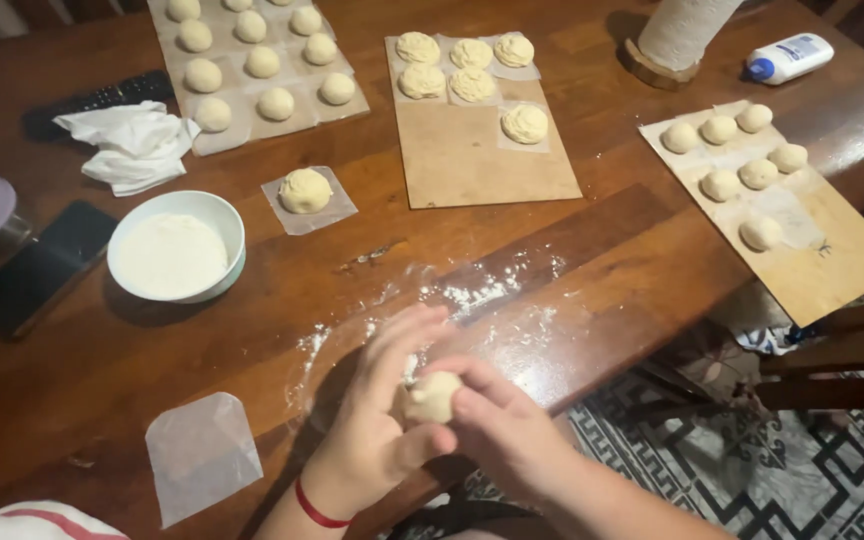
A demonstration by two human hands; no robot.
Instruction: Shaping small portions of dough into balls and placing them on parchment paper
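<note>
While both hands pinch it, the dough ball [433, 396] sits at the table [102, 350] edge, just below the spilled flour [472, 295]. Left hand [377, 420] cups it from the side, right hand [497, 425] closes fingertips on it. Flour bowl [176, 246] is up-left of the ball, paper square [202, 455] to its left.

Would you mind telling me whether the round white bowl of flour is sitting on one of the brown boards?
No, the round white bowl of flour rests directly on the dark wooden table, left of the brown boards.
</note>
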